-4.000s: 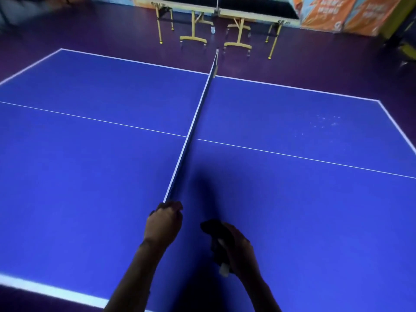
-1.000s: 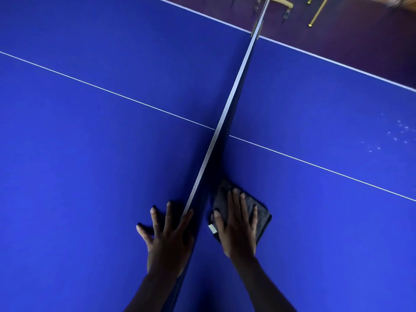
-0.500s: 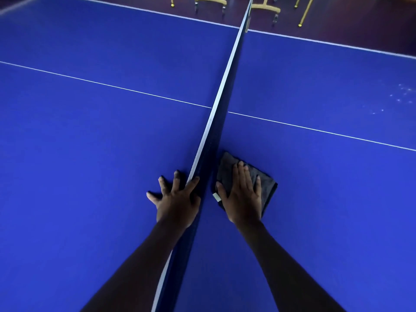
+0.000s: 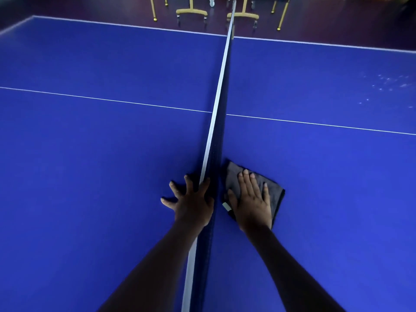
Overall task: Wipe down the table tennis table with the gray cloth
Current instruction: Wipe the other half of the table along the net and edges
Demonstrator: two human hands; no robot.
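From my seat I see the blue bench (image 4: 94, 172) filling nearly the whole frame, split by the net (image 4: 217, 122) that runs from the bottom centre up to the top edge, its white top band catching the light. A thin white line crosses the bench from left to right at mid height.

My right hand (image 4: 253, 202) lies flat, right of the net in the lower middle of the frame, its fingers (image 4: 245, 181) straight and close together, pressing down on the gray cloth (image 4: 273, 194). The cloth is folded, flat on the bench just beside the foot of the net; its corners stick out above and to the right of the hand, and a small white tag shows by the thumb.

My left hand (image 4: 191, 204) is on the other side of the net, fingers spread wide and straight, holding nothing. Whether its thumb touches the net band or only overlaps it, I cannot tell.

Pale specks (image 4: 387, 84) dot the bench at the upper right. Yellow table legs (image 4: 192, 12) stand on the dark floor along the top edge.
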